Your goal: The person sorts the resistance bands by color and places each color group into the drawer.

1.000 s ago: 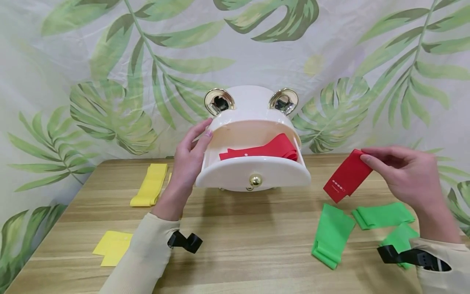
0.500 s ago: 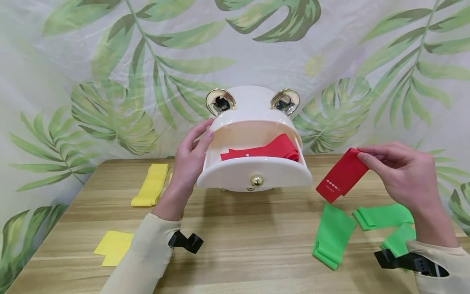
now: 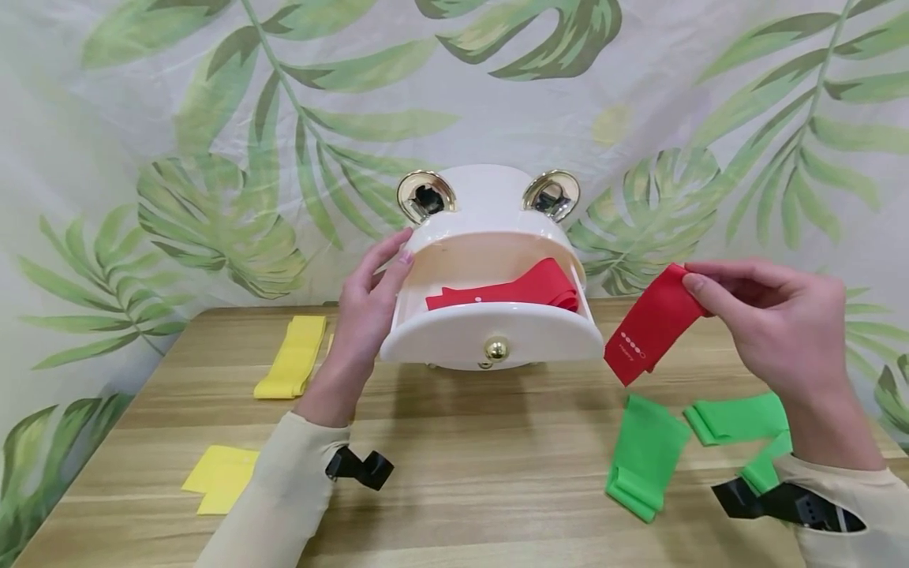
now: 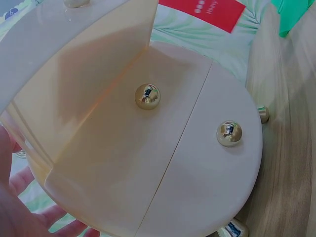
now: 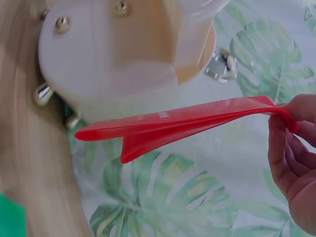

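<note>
A folded red resistance band [image 3: 649, 327] with white print hangs from my right hand [image 3: 788, 339], pinched at its top end between thumb and fingers. It is held in the air to the right of a white box [image 3: 490, 197] with gold-rimmed eyes. The box's upper drawer [image 3: 490, 335] is pulled out, and another red band [image 3: 511, 290] lies inside. My left hand [image 3: 369, 296] rests against the box's left side, thumb near the front edge. In the left wrist view, fingers [image 4: 52, 215] lie fairly straight along that side. A gold knob [image 4: 229, 133] shows on the lower front.
Three folded green bands, one of them nearest the box [image 3: 646, 457], lie on the wooden table [image 3: 454, 489] at the right. Yellow bands [image 3: 291, 359] lie at the left, with another yellow piece [image 3: 223, 477] nearer me. A leaf-print cloth [image 3: 341, 142] hangs behind.
My right hand has moved left and slightly up with the red band, bringing it closer to the drawer. My left hand and the box stay in place.
</note>
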`<action>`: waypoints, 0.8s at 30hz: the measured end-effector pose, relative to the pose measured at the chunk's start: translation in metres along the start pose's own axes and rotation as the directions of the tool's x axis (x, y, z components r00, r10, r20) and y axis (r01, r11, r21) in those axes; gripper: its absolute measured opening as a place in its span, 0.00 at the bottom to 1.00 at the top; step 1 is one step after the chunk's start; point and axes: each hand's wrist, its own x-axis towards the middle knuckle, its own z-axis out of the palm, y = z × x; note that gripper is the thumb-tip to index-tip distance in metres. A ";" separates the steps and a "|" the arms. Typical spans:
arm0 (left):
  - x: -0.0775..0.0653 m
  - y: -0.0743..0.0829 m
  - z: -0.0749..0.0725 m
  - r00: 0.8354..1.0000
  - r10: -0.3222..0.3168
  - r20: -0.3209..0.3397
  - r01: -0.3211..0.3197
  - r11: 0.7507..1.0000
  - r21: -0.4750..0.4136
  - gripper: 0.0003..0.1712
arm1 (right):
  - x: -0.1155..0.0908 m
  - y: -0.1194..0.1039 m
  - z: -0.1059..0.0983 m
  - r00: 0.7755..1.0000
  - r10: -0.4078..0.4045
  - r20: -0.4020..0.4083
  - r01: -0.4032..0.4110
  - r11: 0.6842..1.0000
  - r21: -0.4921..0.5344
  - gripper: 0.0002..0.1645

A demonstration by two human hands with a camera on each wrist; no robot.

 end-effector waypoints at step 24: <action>0.000 0.000 0.001 1.000 0.002 0.007 -0.002 1.000 -0.030 0.26 | 0.054 -0.114 0.035 0.995 -0.063 -0.079 0.098 0.781 0.616 0.19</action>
